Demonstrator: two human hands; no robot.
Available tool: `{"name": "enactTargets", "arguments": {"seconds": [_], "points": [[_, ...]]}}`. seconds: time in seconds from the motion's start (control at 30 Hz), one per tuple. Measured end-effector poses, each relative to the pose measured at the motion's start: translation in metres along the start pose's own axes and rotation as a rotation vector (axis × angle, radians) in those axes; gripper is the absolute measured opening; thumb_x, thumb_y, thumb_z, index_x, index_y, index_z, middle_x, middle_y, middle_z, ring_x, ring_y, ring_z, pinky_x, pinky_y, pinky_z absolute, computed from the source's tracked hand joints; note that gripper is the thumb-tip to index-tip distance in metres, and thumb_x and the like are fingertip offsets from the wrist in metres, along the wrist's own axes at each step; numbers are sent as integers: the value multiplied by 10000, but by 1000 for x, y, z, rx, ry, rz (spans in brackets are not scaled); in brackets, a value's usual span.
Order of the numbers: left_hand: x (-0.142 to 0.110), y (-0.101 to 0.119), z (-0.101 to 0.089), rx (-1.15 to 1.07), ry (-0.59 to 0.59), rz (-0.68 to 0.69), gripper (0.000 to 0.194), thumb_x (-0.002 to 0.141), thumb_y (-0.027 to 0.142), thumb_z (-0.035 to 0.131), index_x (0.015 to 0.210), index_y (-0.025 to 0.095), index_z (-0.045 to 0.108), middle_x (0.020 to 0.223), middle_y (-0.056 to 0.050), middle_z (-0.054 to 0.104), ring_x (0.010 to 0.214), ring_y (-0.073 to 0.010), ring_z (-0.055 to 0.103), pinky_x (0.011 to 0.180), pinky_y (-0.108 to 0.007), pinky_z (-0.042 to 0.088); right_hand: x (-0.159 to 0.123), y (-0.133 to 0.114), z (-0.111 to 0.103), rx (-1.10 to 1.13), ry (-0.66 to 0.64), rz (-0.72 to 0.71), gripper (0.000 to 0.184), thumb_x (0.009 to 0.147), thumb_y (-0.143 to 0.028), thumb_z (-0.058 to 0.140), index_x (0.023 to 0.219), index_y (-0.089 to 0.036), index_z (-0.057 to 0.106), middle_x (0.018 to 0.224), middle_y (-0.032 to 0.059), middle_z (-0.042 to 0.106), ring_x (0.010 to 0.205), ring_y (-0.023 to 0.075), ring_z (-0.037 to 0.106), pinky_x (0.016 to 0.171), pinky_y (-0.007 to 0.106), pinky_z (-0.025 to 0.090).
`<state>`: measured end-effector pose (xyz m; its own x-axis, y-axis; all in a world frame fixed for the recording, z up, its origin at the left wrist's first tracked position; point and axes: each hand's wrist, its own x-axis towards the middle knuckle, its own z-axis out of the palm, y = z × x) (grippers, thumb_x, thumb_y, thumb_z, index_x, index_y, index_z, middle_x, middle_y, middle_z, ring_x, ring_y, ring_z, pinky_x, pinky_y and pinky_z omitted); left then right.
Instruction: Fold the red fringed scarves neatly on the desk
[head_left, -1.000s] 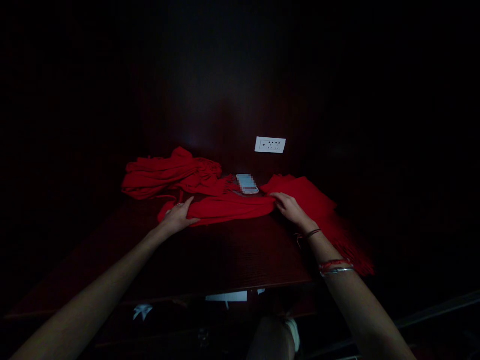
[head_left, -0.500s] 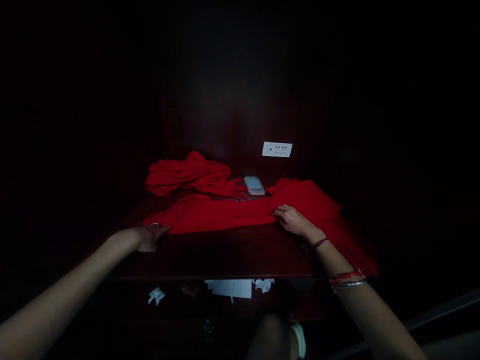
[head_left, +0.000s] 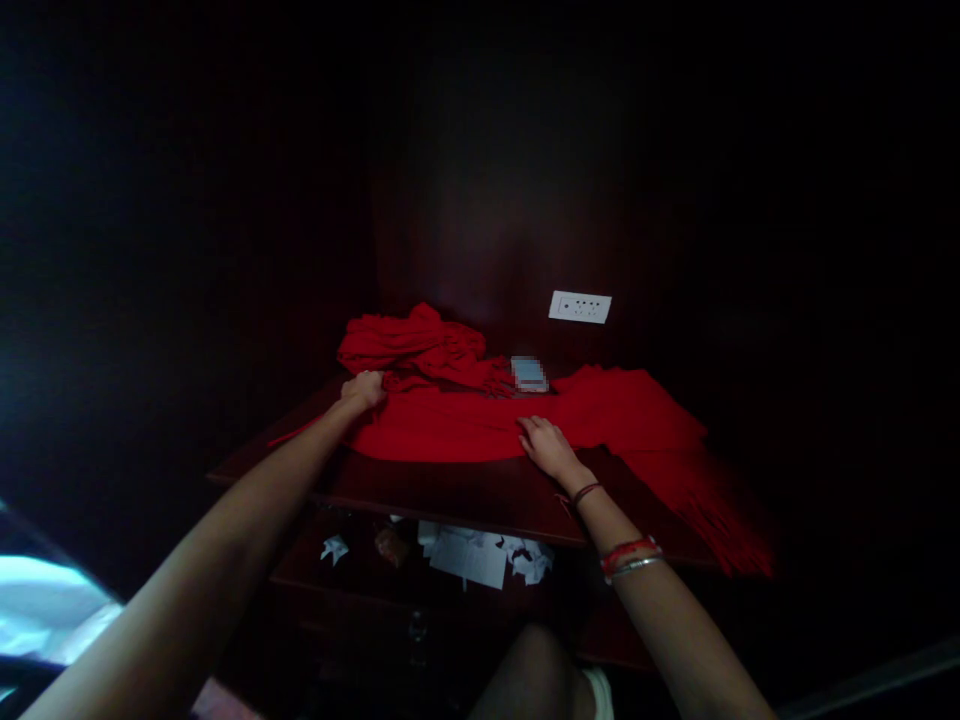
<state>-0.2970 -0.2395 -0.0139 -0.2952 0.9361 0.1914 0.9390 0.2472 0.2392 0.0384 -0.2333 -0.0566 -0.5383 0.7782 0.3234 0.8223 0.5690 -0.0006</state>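
Dim indoor spot with dark wooden shelves (head_left: 450,492), most like a home, though I can't be sure.
Through my head feed I see a white socket (head_left: 580,307) on the dark back wall (head_left: 480,225), red fringed scarves (head_left: 450,425) on the upper shelf, papers (head_left: 471,558) below.

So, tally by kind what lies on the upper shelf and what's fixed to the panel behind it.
Scarves: 2 by look, the bunched red scarf and the spread red scarf
Phones: 1, judging by shape, as the phone is blurred out
Sockets: 1, the white socket plate
Total: 4
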Motion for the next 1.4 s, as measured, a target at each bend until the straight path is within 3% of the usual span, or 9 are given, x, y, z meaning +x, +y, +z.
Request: {"name": "enactTargets", "arguments": {"seconds": [0.23,0.37,0.43,0.57,0.67,0.83,1.07,1.23,1.4], "points": [[-13,-55,-53,65,120,-279,353,741,212,386,1069,137,490,1001,-142,550,844,-244,554,641,-301,443,-5,-1,5,-5,121,36,386,789,-173,376,1171,-140,422,1060,125,495,946,200,445,853,316,304],[-27,-53,-47,174,123,-311,474,713,293,463,1150,113,422,1137,-230,418,960,-351,473,700,-443,410,-3,-2,4,-44,207,61,404,767,-144,394,1169,-129,423,1072,135,489,970,225,413,910,361,230],[-30,-32,-31,222,136,-143,533,710,299,472,1213,169,353,1221,-195,340,1071,-338,387,800,-450,365,-2,-1,3,-53,238,96,407,759,-137,402,1165,-123,426,1075,137,488,982,231,403,924,372,205],[-31,33,5,258,65,518,480,752,285,409,1218,180,357,1295,-123,274,1189,-238,245,935,-356,273,-5,6,0,-40,227,198,397,751,-117,398,1146,-112,437,1016,143,522,956,231,423,910,376,223],[-27,77,26,206,-44,762,538,708,209,443,1233,241,330,1336,-61,240,1224,-232,165,962,-402,214,-7,10,-1,15,165,204,367,742,-101,398,1101,-107,470,961,133,552,921,218,456,874,349,277],[-14,105,50,65,-197,805,593,660,80,386,1227,249,343,1182,-48,443,1099,-184,383,934,-341,277,-5,17,5,221,149,127,441,672,-54,439,1105,-138,457,1020,77,527,951,157,460,860,261,323],[-32,114,53,20,87,1006,339,756,155,371,1063,212,506,1009,-61,475,942,-181,453,857,-334,335,-13,30,-6,252,335,23,494,637,-21,445,1110,-166,445,1060,80,453,1000,183,391,888,329,323],[-55,143,53,-36,-21,1189,400,783,408,423,1153,258,426,1203,-48,390,1077,-196,371,920,-333,274,-31,71,-32,126,212,-108,472,649,-41,470,1104,-166,454,1064,82,447,1010,199,377,883,341,327],[-48,143,61,-9,-176,1142,459,818,465,319,1244,293,305,1334,-43,263,1203,-204,233,964,-369,193,-48,105,-28,-22,129,-104,334,714,-106,463,1042,-155,503,981,83,494,935,192,426,838,313,347]]}}
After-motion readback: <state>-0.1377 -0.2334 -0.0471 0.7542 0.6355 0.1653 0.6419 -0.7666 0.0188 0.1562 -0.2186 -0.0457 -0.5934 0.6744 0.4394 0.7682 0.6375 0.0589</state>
